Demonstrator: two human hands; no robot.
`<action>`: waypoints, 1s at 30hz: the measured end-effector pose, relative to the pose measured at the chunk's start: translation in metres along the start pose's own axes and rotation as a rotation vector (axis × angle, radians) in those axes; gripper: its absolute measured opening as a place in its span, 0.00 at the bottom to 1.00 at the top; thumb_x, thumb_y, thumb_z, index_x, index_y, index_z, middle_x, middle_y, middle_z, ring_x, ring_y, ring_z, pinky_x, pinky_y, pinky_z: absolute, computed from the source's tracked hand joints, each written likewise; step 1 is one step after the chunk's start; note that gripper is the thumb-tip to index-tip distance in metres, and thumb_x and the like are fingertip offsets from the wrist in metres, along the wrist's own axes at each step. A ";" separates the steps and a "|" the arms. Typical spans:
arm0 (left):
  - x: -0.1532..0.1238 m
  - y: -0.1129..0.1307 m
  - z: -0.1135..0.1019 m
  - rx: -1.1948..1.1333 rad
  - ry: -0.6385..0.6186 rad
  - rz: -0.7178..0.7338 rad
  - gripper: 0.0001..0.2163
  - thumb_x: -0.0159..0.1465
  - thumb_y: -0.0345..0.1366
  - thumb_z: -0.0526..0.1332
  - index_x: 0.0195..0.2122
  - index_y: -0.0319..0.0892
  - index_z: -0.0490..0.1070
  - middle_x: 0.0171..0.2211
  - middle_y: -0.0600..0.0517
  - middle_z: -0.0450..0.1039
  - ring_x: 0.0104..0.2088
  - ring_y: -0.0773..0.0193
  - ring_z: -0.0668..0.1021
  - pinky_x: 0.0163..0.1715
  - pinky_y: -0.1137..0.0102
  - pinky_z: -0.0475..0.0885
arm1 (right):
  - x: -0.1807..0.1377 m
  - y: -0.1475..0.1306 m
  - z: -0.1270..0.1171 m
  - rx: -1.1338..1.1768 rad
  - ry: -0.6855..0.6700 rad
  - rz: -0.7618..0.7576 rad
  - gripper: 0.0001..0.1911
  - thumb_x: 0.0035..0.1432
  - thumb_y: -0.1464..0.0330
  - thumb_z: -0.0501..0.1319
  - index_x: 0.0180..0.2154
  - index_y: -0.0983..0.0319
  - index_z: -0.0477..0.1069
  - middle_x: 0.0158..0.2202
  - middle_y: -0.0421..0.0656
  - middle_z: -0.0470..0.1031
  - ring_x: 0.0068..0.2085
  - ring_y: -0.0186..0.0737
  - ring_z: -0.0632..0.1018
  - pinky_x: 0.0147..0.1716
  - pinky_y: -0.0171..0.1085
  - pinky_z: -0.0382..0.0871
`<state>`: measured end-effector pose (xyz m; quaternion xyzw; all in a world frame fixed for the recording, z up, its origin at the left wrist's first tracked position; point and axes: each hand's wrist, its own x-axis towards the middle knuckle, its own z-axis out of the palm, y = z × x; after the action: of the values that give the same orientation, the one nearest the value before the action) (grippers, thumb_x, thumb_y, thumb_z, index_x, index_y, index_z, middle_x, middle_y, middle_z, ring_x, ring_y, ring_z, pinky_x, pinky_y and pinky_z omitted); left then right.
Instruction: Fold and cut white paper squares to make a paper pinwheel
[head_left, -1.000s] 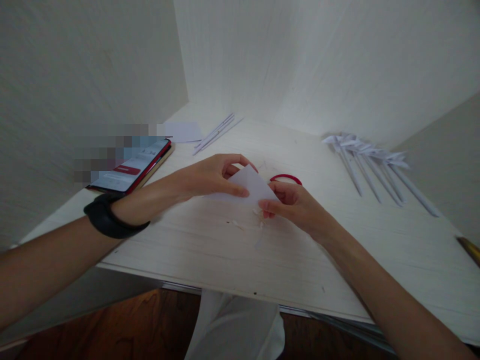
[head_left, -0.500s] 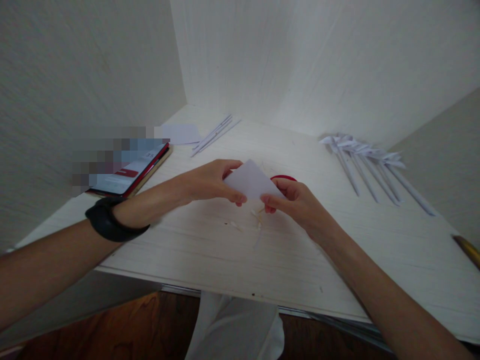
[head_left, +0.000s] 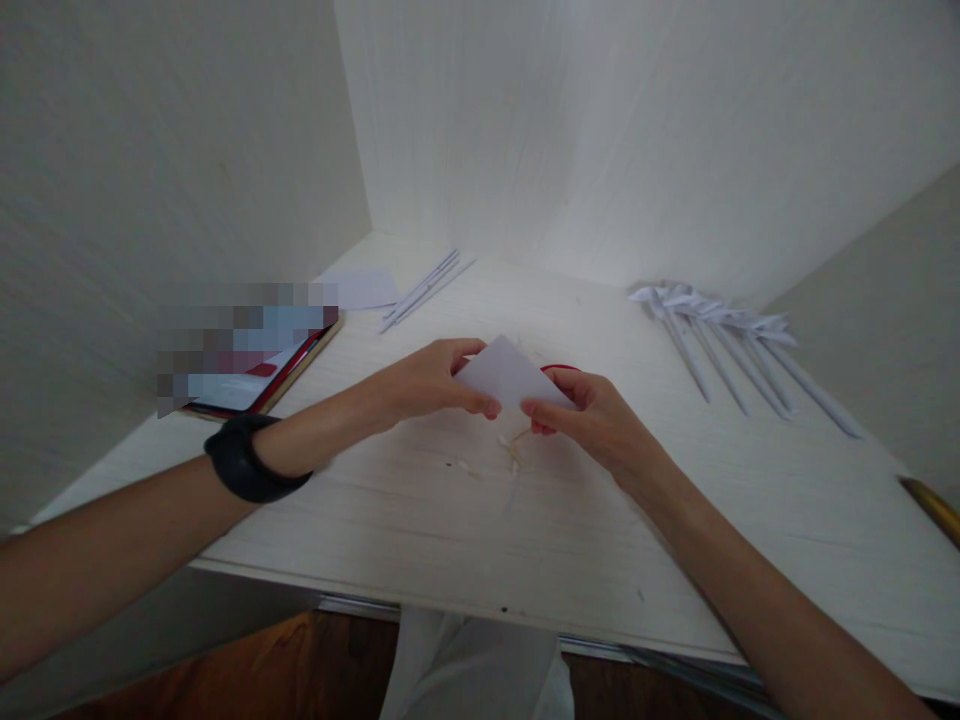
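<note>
1. My left hand (head_left: 435,378) is pinching the left side of a white paper piece (head_left: 511,372); the thumb is pressing its near face, and the fingers are curling behind it.
2. My right hand (head_left: 589,405) is pinching the right side likewise, thumb in front, fingers tucked beneath and partly hidden.
3. The paper is spanning the space between both grips, one corner pointing away from me, its lower edge running near my two thumb tips, which are standing slightly apart.
4. Paper scraps (head_left: 513,455) are lying on the white tabletop (head_left: 420,530), on my side of the paper; a red curved object (head_left: 560,367) is showing just behind my right hand, mostly hidden.
5. Beyond my left hand, thin white sticks (head_left: 424,290) are resting beside a flat paper sheet (head_left: 364,290), with a smartphone (head_left: 240,390) lying farther left.
6. At right, white paper pinwheels (head_left: 712,312) are lying in a row, well apart from my grip.
</note>
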<state>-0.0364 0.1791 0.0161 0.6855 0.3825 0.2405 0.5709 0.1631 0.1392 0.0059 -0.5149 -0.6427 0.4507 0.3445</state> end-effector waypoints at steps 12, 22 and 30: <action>0.011 -0.003 0.012 -0.181 0.122 0.105 0.16 0.48 0.34 0.70 0.39 0.41 0.74 0.37 0.52 0.78 0.35 0.63 0.77 0.38 0.69 0.70 | -0.001 0.005 -0.003 0.535 0.029 0.059 0.14 0.48 0.62 0.70 0.33 0.62 0.70 0.27 0.37 0.71 0.29 0.32 0.70 0.33 0.33 0.62; 0.005 0.000 0.022 -0.217 0.154 0.193 0.09 0.54 0.38 0.66 0.34 0.40 0.73 0.33 0.52 0.76 0.34 0.64 0.76 0.36 0.71 0.70 | -0.005 -0.002 0.003 0.370 0.174 -0.019 0.15 0.46 0.61 0.69 0.25 0.60 0.64 0.22 0.36 0.69 0.26 0.33 0.68 0.27 0.33 0.59; 0.001 0.006 0.021 -0.332 0.274 0.171 0.08 0.55 0.39 0.66 0.26 0.41 0.71 0.25 0.58 0.71 0.25 0.72 0.70 0.25 0.76 0.64 | -0.006 -0.005 0.007 0.401 0.159 0.010 0.14 0.45 0.65 0.69 0.25 0.61 0.64 0.21 0.35 0.68 0.25 0.32 0.68 0.27 0.33 0.59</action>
<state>-0.0185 0.1670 0.0170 0.5730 0.3521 0.4387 0.5960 0.1564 0.1318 0.0085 -0.4732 -0.5082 0.5295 0.4873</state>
